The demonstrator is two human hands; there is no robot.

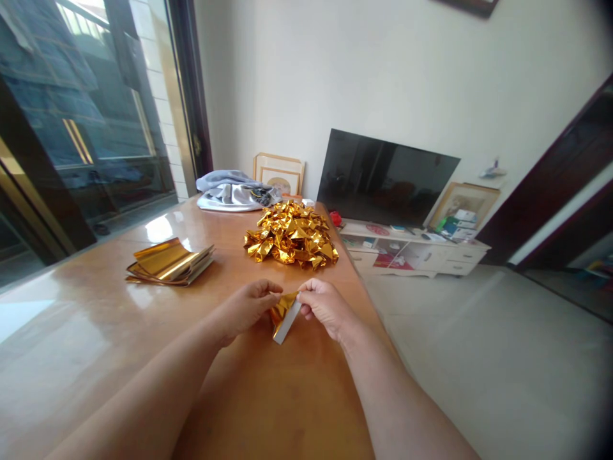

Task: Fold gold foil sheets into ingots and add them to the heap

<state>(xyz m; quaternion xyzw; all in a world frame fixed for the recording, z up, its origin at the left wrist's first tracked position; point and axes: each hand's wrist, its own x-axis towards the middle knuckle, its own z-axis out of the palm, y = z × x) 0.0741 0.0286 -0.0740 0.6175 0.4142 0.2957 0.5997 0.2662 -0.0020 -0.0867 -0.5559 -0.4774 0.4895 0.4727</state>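
Between my two hands is a sheet of gold foil paper (pixel 283 312), partly folded, with a pale strip of its back showing along the right side. My left hand (pixel 256 305) pinches its upper left edge between thumb and fingers. At the upper right corner, my right hand (pixel 323 306) grips the same sheet. Just beyond my hands lies a heap of folded gold foil pieces (pixel 294 236). To the left rests a stack of flat gold foil sheets (pixel 170 260), the top ones curling up.
The glossy wooden table (pixel 119 358) has its right edge close beside my right arm. Grey-blue cloth (pixel 232 191) lies at its far end, near framed pictures (pixel 279 171). Beyond stand a television (pixel 385 180) and a low white cabinet (pixel 435 254). Glass doors (pixel 86 128) are at left.
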